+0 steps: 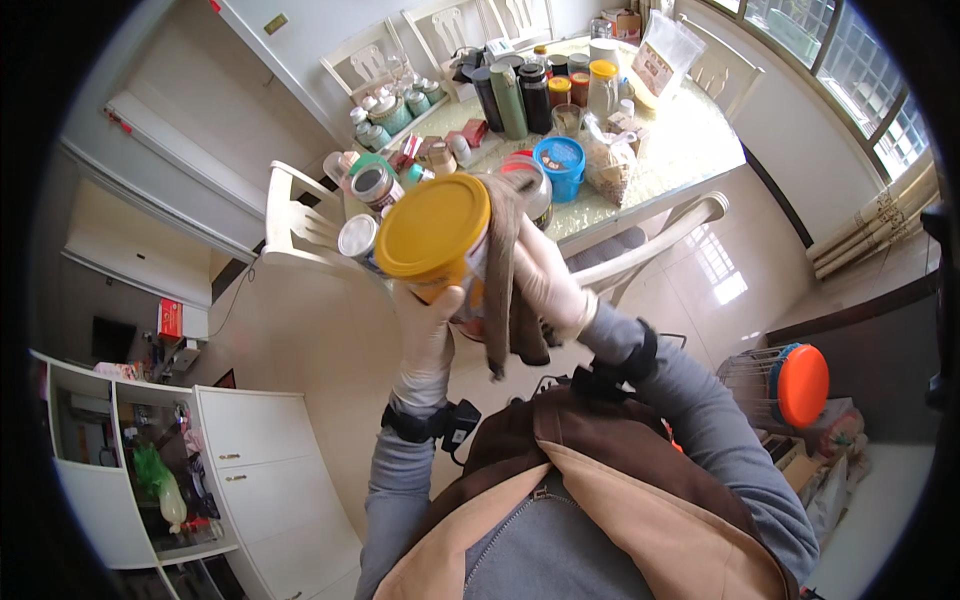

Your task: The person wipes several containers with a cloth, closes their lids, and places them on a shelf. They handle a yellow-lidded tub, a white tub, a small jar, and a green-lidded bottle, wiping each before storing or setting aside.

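A canister with a broad yellow lid is held up in front of me, tilted, its lid facing up and to the left. My left hand, in a pale glove, is closed round its lower side with the thumb on the wall. A brown-grey cloth drapes down the canister's right side. My right hand, gloved too, grips this cloth and presses it against the canister; its fingertips are partly hidden. Just behind the canister, on the table, are a white-lidded jar and a dark-lidded jar.
The table bears several bottles, a blue tub, a bag of dry food and a tray of teal jars. White chairs surround it. A white cabinet stands at left; an orange-red round object is at right.
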